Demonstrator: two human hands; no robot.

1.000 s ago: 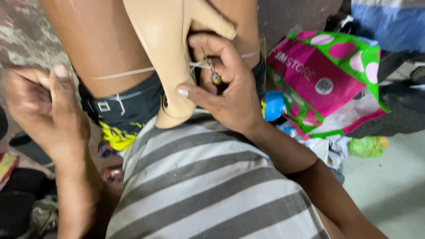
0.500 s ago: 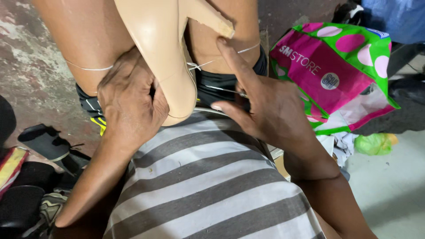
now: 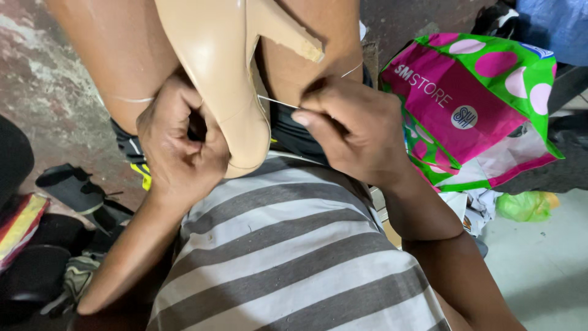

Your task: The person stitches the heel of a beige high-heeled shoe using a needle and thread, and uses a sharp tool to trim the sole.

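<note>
A beige high-heeled shoe stands sole-up between my bare knees, its toe resting against my striped shirt. My left hand is closed on the shoe's left side near the toe. My right hand sits just right of the shoe with its fingers pinched on a thin pale thread that runs taut from the shoe. The broken-looking heel tip points right above that hand. Another loop of thread lies across my left thigh.
A pink and green shopping bag with dots stands at the right, a crumpled green bag below it. Dark shoes and soles are piled on the floor at the left. Blue cloth sits in the top right corner.
My left hand came in from the left and took hold of the shoe. My right hand shifted from the shoe's side to pinching the thread, pulling it rightward.
</note>
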